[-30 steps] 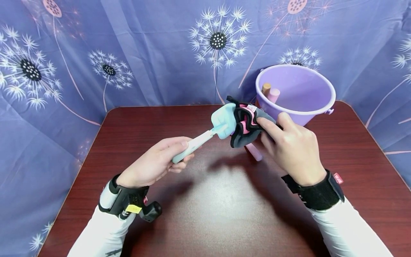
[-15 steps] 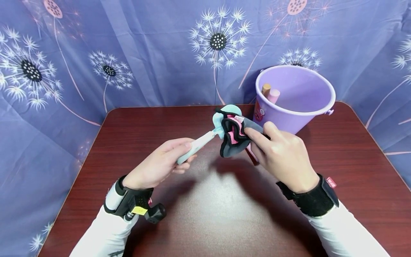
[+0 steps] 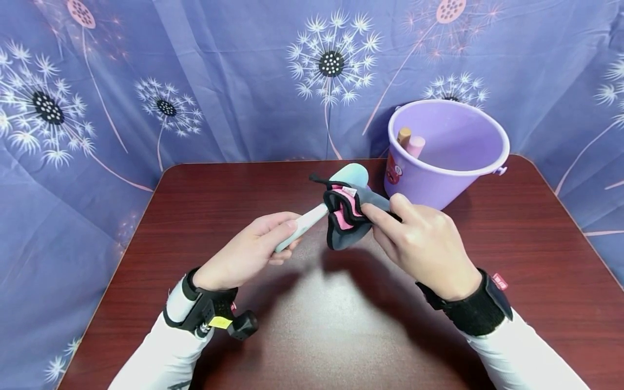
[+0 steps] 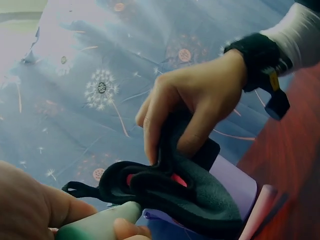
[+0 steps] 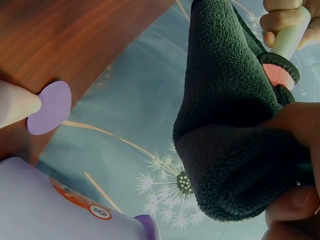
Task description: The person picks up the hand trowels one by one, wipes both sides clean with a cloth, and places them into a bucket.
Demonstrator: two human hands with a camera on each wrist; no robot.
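My left hand (image 3: 248,249) grips the white-to-mint handle of a toy shovel, whose light blue blade (image 3: 352,173) points up and away. With thumb and fingers, my right hand (image 3: 421,244) pinches a grey fleece cleaning cloth (image 3: 341,208) with black edging, pink inner folds and a hanging loop. The cloth lies over the lower blade and the handle's top end, hiding the join. In the right wrist view the fuzzy cloth (image 5: 225,100) hangs in a bunch from the fingers. Both hands are raised above the table.
A purple bucket (image 3: 434,187) stands at the back right of the dark red table (image 3: 219,189), with tan and pink handles (image 3: 416,145) showing inside. Beside it lies a tool with a purple blade (image 5: 50,107) and pale pink handle. A dandelion-print curtain (image 3: 244,81) hangs behind.
My right hand has moved left and toward me, drawing the cloth down the blue blade to the handle's top. The left hand has shifted slightly right.
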